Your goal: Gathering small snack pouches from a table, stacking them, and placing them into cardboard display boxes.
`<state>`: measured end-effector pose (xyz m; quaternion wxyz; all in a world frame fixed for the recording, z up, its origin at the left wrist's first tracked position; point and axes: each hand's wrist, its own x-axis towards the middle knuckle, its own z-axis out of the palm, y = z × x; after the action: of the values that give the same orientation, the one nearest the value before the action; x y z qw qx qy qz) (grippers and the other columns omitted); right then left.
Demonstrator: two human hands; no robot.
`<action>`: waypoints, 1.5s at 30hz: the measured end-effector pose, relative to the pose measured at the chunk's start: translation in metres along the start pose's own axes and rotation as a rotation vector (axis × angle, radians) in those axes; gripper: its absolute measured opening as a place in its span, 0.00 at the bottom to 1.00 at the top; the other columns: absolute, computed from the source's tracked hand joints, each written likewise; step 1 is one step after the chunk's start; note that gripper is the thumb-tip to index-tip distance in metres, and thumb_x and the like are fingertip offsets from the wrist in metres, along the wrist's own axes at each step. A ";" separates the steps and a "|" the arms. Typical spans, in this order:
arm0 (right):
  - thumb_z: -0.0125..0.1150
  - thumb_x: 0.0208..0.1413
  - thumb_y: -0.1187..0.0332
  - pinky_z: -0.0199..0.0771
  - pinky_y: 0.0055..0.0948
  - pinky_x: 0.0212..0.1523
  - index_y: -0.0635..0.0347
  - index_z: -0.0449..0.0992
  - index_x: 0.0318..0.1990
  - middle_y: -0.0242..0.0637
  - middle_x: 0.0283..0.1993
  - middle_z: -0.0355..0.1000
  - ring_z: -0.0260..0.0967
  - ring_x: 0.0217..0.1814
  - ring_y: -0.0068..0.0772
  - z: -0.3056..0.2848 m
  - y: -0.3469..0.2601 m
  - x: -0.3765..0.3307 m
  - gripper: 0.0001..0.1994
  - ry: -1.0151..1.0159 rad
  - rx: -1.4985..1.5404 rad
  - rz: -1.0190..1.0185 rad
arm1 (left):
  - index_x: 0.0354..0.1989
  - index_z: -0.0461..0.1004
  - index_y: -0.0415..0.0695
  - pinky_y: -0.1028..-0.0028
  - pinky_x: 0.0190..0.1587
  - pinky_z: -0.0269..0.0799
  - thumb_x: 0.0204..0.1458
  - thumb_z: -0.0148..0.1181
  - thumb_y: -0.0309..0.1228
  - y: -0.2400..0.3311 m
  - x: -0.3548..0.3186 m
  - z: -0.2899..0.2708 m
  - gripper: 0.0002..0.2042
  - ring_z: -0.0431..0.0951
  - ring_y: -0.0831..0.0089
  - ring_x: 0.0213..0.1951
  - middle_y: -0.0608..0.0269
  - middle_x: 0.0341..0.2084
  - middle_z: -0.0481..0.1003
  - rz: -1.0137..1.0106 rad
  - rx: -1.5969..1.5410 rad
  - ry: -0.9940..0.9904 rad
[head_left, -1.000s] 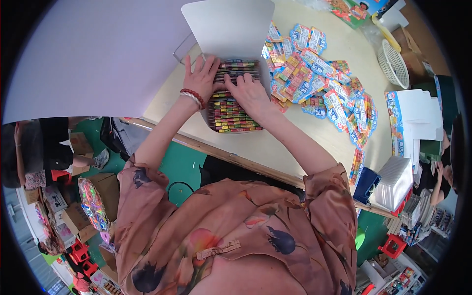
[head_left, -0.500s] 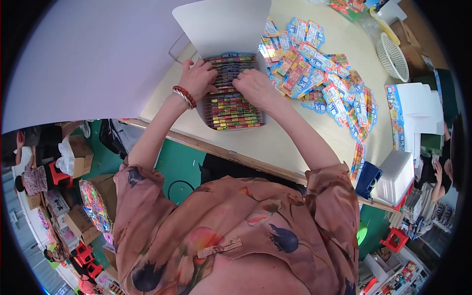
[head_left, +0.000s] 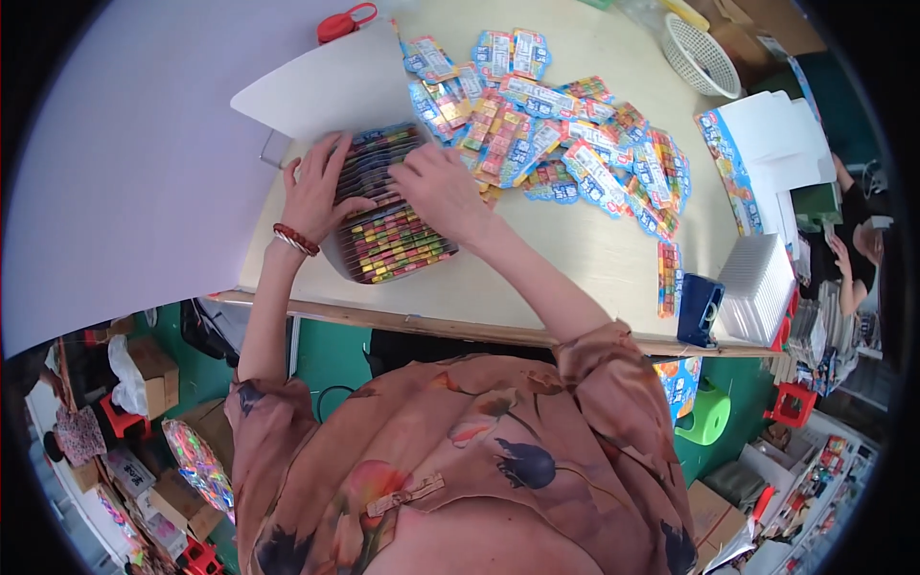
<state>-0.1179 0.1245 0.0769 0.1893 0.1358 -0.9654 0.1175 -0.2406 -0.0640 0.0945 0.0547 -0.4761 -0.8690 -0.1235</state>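
A wire basket (head_left: 350, 268) on the light table (head_left: 575, 268) holds tight rows of small colourful packets (head_left: 402, 244). My left hand (head_left: 314, 190) lies flat on the left side of the rows, fingers spread, a red bead bracelet on its wrist. My right hand (head_left: 439, 190) presses on the upper right of the rows, fingers apart. Neither hand grips anything. A white card sheet (head_left: 316, 91) sticks up behind the basket.
A loose heap of blue-edged packets (head_left: 565, 134) lies to the right of the basket. Farther right are a white mesh basket (head_left: 704, 57), white boxes (head_left: 776, 144), a stack of white trays (head_left: 757, 287) and a blue tape dispenser (head_left: 698, 309). Another person sits at the far right edge.
The view has shifted, so the basket now sits lower and further left in the picture. Both hands stay on the rows of packets, the right one slid toward the upper rows.
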 end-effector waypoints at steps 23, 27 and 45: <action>0.57 0.48 0.77 0.71 0.39 0.39 0.62 0.70 0.45 0.42 0.37 0.71 0.71 0.42 0.43 -0.050 -0.003 -0.035 0.14 0.222 -0.072 0.406 | 0.66 0.54 0.50 0.42 0.66 0.30 0.53 0.45 0.60 0.032 -0.008 0.023 0.37 0.51 0.68 0.68 0.61 0.66 0.54 0.158 0.028 -0.255; 0.55 0.43 0.75 0.74 0.33 0.39 0.60 0.77 0.32 0.41 0.34 0.74 0.72 0.39 0.38 -0.017 0.019 -0.002 0.07 -0.165 -0.296 0.227 | 0.66 0.55 0.48 0.42 0.66 0.29 0.53 0.44 0.60 0.039 -0.008 0.029 0.37 0.53 0.69 0.67 0.64 0.66 0.54 0.104 0.093 -0.319; 0.51 0.48 0.72 0.72 0.28 0.44 0.59 0.71 0.33 0.31 0.38 0.69 0.67 0.46 0.32 -0.009 -0.004 0.047 0.05 -0.034 -0.079 -0.396 | 0.56 0.67 0.38 0.59 0.35 0.73 0.58 0.52 0.40 0.050 -0.110 0.025 0.22 0.76 0.45 0.31 0.42 0.25 0.76 -0.568 -0.603 0.110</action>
<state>-0.1553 0.1134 0.1046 0.1975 0.3172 -0.9268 0.0378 -0.1380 -0.1211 0.0553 -0.0768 -0.2048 -0.8865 -0.4077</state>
